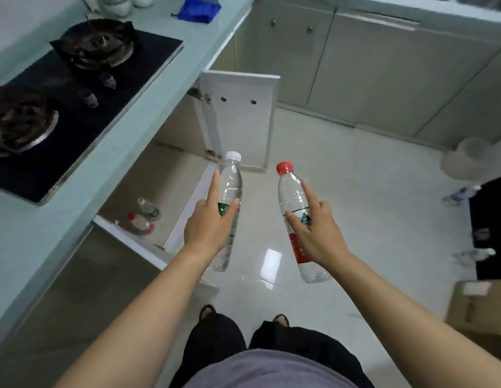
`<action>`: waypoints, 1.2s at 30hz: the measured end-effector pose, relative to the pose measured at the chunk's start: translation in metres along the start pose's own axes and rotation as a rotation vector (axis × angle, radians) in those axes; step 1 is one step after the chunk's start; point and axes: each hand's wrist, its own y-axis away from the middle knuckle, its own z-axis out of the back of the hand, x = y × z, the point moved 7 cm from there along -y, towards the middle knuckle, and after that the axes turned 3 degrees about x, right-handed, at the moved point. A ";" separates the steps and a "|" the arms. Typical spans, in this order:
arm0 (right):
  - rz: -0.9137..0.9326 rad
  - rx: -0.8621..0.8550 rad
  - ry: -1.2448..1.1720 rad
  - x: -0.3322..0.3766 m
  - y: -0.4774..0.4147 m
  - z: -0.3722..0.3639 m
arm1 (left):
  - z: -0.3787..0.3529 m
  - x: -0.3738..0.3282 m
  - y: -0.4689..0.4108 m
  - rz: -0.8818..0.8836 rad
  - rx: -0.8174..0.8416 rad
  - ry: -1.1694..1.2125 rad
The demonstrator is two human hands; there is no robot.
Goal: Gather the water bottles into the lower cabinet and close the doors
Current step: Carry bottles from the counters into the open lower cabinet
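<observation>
Nearest the open lower cabinet point(171, 175), on its floor side, stands the person, both bare forearms reaching out. Left hand point(208, 228) — fingers wrapped around the white-capped bottle point(229, 189), forefinger laid straight along its side; the bottle is clear with a green label, held above the cabinet's front edge beside the near open door point(131, 236). Right hand point(313, 231) — fingers gripping the red-capped bottle point(292, 197), forefinger likewise extended; clear, red label, held over the pale tiled floor point(355, 191), further out from the cabinet than the first. Inside the cabinet: two small bottles point(144, 217) standing close together on its bottom shelf, one red-capped. The far open door point(241, 119) stands swung wide. Above the cabinet: countertop point(165, 79) carrying a black gas hob point(75, 107), with a blue cloth point(197, 9) beyond. Well apart from the cabinet across the floor lie two more bottles point(462, 193), blurred.
</observation>
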 end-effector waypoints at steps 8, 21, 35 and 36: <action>-0.006 -0.020 -0.025 -0.027 -0.043 0.036 | -0.035 -0.051 -0.045 -0.059 0.078 -0.044; 0.137 0.102 0.111 0.041 -0.251 0.037 | -0.013 -0.038 -0.236 0.066 0.005 0.019; 0.576 0.574 0.274 0.177 -0.409 -0.092 | 0.044 0.096 -0.288 0.522 -0.275 0.090; 0.608 0.629 0.270 0.182 -0.415 -0.103 | 0.042 0.103 -0.287 0.561 -0.293 0.099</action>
